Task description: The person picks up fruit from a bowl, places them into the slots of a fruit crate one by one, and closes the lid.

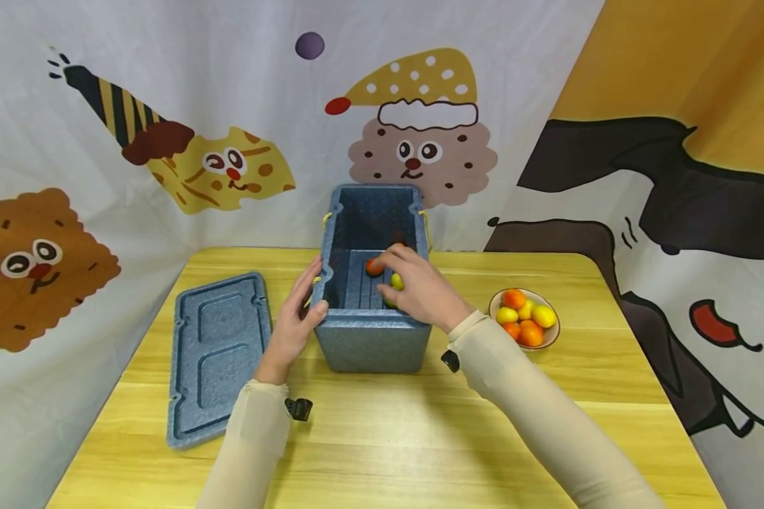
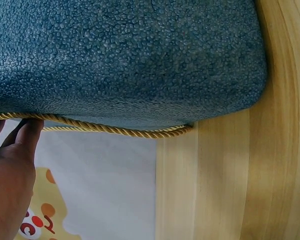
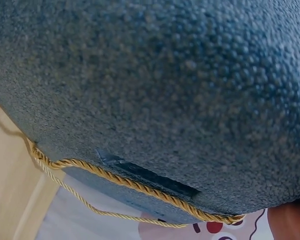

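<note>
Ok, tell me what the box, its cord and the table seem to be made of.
Box: probably rigid moulded bead foam, mostly matte; packed bead-like grains show close up.
Cord: twisted fibre, perhaps synthetic, with a slight sheen; its strands spiral visibly.
Table: wood or wood-look laminate, smooth; pale grain bands and soft reflections show, but which it is stays open.

both forearms: plain cream-beige cloth, the left sleeve and right sleeve alike in colour, long, fairly close-fitting and softly creased, each ending at the wrist. one small black block-shaped unit worn per wrist: left unit and right unit both project from the inner side near the cuff, finer markings too small to read. left hand and right hand bare beyond the cuffs.
</note>
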A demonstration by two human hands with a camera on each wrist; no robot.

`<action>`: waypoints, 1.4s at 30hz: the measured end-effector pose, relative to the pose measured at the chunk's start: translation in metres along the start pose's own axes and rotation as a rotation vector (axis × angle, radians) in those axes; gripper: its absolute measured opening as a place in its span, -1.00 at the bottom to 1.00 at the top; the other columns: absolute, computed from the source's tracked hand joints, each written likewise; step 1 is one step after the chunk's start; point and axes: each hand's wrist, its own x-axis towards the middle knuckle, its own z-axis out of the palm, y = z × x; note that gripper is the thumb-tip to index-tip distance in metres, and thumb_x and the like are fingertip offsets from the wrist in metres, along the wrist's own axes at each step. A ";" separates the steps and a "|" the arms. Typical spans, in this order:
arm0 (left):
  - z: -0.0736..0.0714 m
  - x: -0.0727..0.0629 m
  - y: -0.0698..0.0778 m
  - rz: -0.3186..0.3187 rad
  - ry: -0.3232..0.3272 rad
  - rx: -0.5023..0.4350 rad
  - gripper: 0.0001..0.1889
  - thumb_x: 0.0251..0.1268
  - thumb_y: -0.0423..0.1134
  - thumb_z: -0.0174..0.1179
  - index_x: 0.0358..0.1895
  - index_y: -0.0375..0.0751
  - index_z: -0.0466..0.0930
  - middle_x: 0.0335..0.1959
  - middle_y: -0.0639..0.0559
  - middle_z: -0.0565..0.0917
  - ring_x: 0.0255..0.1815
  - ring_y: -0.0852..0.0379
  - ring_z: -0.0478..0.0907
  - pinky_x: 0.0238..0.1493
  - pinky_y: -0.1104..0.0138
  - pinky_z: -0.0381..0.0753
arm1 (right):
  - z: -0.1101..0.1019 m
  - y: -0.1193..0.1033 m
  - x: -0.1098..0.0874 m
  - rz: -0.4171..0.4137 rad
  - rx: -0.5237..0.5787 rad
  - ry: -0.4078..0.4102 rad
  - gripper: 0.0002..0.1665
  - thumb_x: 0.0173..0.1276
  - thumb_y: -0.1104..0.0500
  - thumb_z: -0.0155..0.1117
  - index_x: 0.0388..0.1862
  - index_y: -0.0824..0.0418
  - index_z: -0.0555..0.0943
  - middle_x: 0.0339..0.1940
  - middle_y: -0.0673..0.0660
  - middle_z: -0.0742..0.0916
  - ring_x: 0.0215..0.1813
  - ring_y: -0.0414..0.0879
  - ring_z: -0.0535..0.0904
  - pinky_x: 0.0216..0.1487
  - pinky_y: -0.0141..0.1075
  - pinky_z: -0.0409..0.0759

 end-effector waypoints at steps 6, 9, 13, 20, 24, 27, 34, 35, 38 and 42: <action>-0.001 0.000 0.000 -0.016 0.001 0.002 -0.39 0.45 -0.40 0.03 0.48 -0.51 0.08 0.53 -0.35 0.03 0.52 -0.17 -0.03 0.39 -0.13 0.00 | 0.002 -0.001 -0.003 0.025 0.037 0.046 -0.66 0.39 0.19 0.32 0.13 0.14 0.60 0.06 0.02 0.56 0.04 -0.07 0.49 0.06 -0.17 0.49; 0.000 0.000 0.000 -0.025 0.000 0.003 -0.39 0.44 -0.43 0.02 0.48 -0.51 0.08 0.53 -0.34 0.03 0.53 -0.16 -0.03 0.39 -0.13 -0.01 | 0.002 -0.001 -0.005 0.030 0.035 0.103 -0.71 0.40 0.21 0.29 0.08 0.18 0.61 0.05 0.05 0.57 0.07 -0.04 0.49 0.07 -0.17 0.49; 0.000 0.001 0.000 -0.028 0.008 0.002 -0.39 0.42 -0.46 0.01 0.48 -0.49 0.09 0.53 -0.33 0.04 0.53 -0.14 -0.02 0.40 -0.13 -0.01 | 0.001 0.002 -0.007 0.012 0.021 0.221 -0.75 0.39 0.26 0.27 0.02 0.25 0.61 0.03 0.10 0.58 0.06 0.00 0.50 0.08 -0.16 0.50; -0.001 0.000 0.000 -0.009 0.002 -0.003 -0.39 0.44 -0.44 0.01 0.48 -0.50 0.07 0.53 -0.36 0.02 0.53 -0.15 -0.03 0.40 -0.07 0.02 | -0.001 0.009 -0.012 0.020 0.051 0.335 -0.73 0.39 0.26 0.27 0.04 0.26 0.60 0.01 0.11 0.59 0.04 0.02 0.53 0.06 -0.12 0.52; -0.001 -0.001 0.000 -0.010 0.000 0.001 -0.39 0.45 -0.41 0.03 0.48 -0.49 0.08 0.53 -0.36 0.02 0.53 -0.15 -0.03 0.41 -0.05 0.00 | -0.008 0.019 -0.020 0.082 0.106 0.374 -0.72 0.38 0.27 0.27 0.05 0.27 0.60 0.02 0.13 0.59 0.03 0.05 0.54 0.08 -0.09 0.52; -0.001 -0.001 -0.001 -0.011 0.000 0.004 -0.40 0.46 -0.39 0.04 0.48 -0.51 0.08 0.53 -0.36 0.02 0.52 -0.16 -0.02 0.42 -0.06 -0.01 | -0.018 0.029 -0.026 0.104 0.150 0.433 -0.72 0.36 0.33 0.27 0.04 0.30 0.60 -0.01 0.17 0.61 0.02 0.06 0.56 0.12 -0.09 0.52; -0.003 0.001 0.000 -0.033 -0.011 -0.012 -0.39 0.46 -0.42 0.03 0.49 -0.46 0.08 0.54 -0.32 0.02 0.53 -0.11 -0.04 0.39 -0.12 0.01 | -0.044 0.054 -0.049 0.178 0.147 0.518 -0.72 0.37 0.36 0.26 0.05 0.32 0.60 -0.06 0.19 0.59 0.04 0.08 0.55 0.17 -0.16 0.50; -0.003 0.001 -0.001 -0.032 -0.010 -0.012 -0.39 0.45 -0.43 0.04 0.49 -0.46 0.09 0.54 -0.32 0.02 0.53 -0.11 -0.03 0.39 -0.11 0.02 | -0.046 0.055 -0.052 0.194 0.137 0.512 -0.72 0.37 0.35 0.25 0.05 0.31 0.60 -0.05 0.19 0.59 0.05 0.09 0.55 0.17 -0.15 0.49; -0.003 0.000 -0.002 -0.021 -0.008 -0.006 -0.39 0.41 -0.51 0.01 0.48 -0.49 0.07 0.53 -0.36 0.01 0.53 -0.14 -0.03 0.40 -0.03 0.05 | -0.048 0.059 -0.060 0.227 0.090 0.482 -0.72 0.39 0.32 0.25 0.07 0.31 0.60 -0.02 0.19 0.58 0.05 0.12 0.54 0.16 -0.08 0.48; -0.001 0.000 -0.002 -0.017 -0.003 -0.002 -0.40 0.43 -0.46 0.03 0.48 -0.50 0.10 0.52 -0.35 0.04 0.53 -0.14 -0.03 0.42 0.09 0.05 | -0.050 0.063 -0.068 0.239 0.053 0.452 -0.70 0.39 0.30 0.26 0.08 0.32 0.59 0.00 0.19 0.58 0.05 0.12 0.54 0.15 -0.03 0.48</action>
